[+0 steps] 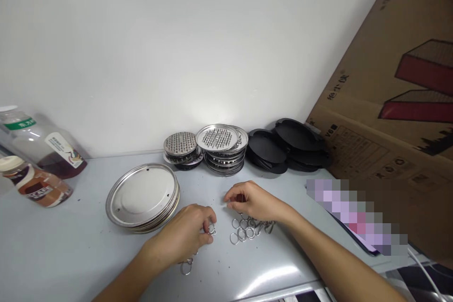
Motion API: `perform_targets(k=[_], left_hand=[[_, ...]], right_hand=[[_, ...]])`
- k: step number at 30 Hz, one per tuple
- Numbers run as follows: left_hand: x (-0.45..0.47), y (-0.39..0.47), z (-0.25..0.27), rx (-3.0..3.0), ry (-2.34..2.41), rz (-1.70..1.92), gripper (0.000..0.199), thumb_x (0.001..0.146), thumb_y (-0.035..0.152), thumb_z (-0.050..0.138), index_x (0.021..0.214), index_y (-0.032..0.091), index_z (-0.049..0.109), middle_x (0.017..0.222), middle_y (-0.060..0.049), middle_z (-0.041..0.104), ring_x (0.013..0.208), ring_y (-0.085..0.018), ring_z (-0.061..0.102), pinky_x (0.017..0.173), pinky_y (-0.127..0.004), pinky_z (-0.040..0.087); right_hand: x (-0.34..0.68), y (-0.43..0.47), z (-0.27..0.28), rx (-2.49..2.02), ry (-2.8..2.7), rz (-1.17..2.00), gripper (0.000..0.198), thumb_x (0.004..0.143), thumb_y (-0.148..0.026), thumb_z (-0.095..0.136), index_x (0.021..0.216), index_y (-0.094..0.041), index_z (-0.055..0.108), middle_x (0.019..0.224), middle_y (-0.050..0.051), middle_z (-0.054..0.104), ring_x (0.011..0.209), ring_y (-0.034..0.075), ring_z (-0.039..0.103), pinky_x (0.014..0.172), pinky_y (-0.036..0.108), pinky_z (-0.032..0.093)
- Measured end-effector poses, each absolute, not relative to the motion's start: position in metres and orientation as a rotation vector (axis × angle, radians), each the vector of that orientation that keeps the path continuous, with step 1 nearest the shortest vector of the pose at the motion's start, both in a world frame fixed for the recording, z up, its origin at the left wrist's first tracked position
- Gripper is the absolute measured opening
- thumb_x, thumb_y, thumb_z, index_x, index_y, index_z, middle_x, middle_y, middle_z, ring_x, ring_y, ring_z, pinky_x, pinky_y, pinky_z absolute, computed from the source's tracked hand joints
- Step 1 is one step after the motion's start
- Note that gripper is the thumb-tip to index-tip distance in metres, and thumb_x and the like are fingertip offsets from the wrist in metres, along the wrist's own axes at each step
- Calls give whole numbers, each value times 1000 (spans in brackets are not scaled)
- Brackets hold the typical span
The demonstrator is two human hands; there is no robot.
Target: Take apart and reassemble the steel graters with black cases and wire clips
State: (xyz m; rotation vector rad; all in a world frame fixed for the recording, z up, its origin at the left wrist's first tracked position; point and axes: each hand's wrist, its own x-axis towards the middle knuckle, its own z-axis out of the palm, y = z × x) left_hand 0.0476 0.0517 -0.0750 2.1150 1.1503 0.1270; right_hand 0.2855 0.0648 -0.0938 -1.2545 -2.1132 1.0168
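My left hand (193, 231) pinches a small silver metal ring (212, 229) between thumb and fingers, and a tiny loop shows at its lower side. Under that hand's wrist, another metal ring (186, 267) with a small link lies on the table. Just right of centre, my right hand (252, 201) hovers with thumb and index fingertips close together. Whatever they may hold is too small to make out. Below it lies a loose pile of metal rings (242, 234), partly hidden by the right wrist.
Left of my hands stands a stack of round metal discs (143, 193). Along the wall are stacked grater discs (216, 138) and black round trays (267, 147). Two bottles (42, 186) occupy the far left. At right, a phone-like pixelated object (354, 217) lies before a large cardboard box (371, 127).
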Motion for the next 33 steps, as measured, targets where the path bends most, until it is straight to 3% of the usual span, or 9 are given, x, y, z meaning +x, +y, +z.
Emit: perform_targets(k=[5,9,13,18,23,28,33], left_hand=[[42,56,-66,2207,1184,153,23,69,23,74,90,23,65,93,-2,63,95,-24,56,77,-30,41],[38,58,-62,2225,1122,143,13,79,21,67,91,27,68,93,1,64,94,-21,57,79,-29,41],[37,59,-67,2278,1016,124,21,85,16,58,94,31,70,98,2,64,99,-19,57,85,-28,40],[41,59,-69,2280,1012,87,14,84,15,60,88,25,70,95,1,64,100,-18,57,86,-28,41],[43,54,-68,2297,989,82,11,90,20,53,87,21,64,97,-2,62,99,-21,54,85,-31,41],[50,54,-69,2121,987,299,17,96,28,43,92,21,58,92,-2,60,88,-19,55,78,-30,41],[56,57,-65,1760,984,553,23,97,37,42,88,20,54,80,1,59,76,-16,56,69,-26,42]], right_hand=[[285,63,-92,-1254,-2117,991,15,84,-21,63,93,-18,75,71,0,66,61,11,54,57,21,41],[284,60,-89,-1207,-2177,947,15,79,-14,65,90,-18,75,78,1,69,66,12,58,61,21,43],[278,53,-86,-1101,-2275,909,16,76,-9,67,85,-19,76,83,0,70,69,11,60,64,20,44],[269,48,-90,-1066,-2336,864,18,75,-11,69,90,-20,74,86,-1,69,72,11,61,68,21,46],[265,48,-93,-1049,-2390,805,20,71,-10,74,88,-19,71,88,1,69,87,17,61,79,25,46],[262,45,-88,-1079,-2273,844,29,70,-13,77,94,-21,64,93,0,65,85,16,60,74,25,47],[260,41,-82,-971,-2016,976,24,77,-20,73,96,-21,58,96,1,64,84,15,61,76,27,50]])
